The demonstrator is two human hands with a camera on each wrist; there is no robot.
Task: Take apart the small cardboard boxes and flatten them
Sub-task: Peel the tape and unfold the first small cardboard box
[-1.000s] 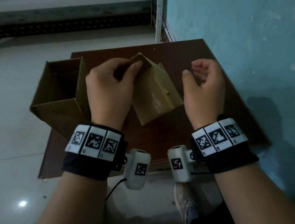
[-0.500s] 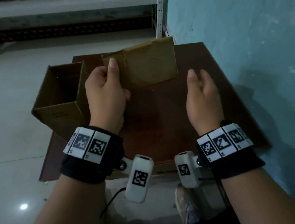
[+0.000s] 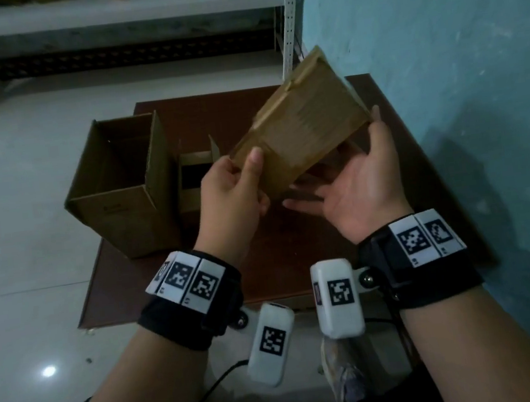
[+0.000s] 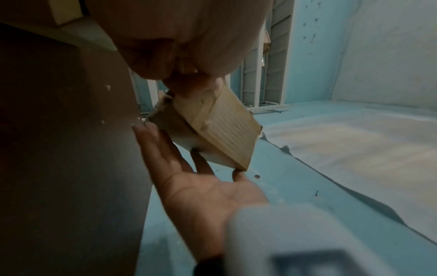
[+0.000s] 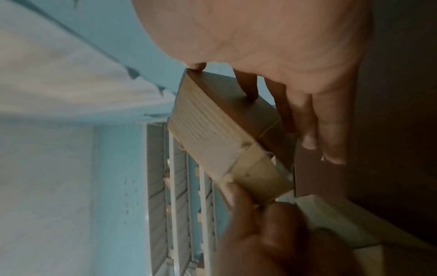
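Note:
A small brown cardboard box [image 3: 301, 124] hangs tilted in the air above the dark brown table [image 3: 296, 256]. My left hand [image 3: 233, 191] pinches the box's lower left flap, thumb on top. My right hand [image 3: 354, 184] lies palm up under the box with its fingers straight, and its thumb tip touches the box's right corner. In the left wrist view the box [image 4: 227, 127] sits above the flat right palm [image 4: 201, 186]. The right wrist view shows the ribbed box [image 5: 205, 134] with the left thumb and fingers [image 5: 260, 214] pinching its end flap. A second small box [image 3: 193, 176] stands open on the table.
A large open cardboard box [image 3: 124, 197] stands at the table's left edge, right beside the second small box. A teal wall [image 3: 438, 49] runs along the table's right side. A metal shelf [image 3: 103, 11] with more boxes stands at the back across a pale floor.
My left hand has swung the box to the right and tilted it. My right hand has turned palm up and come under it, its thumb now at the corner.

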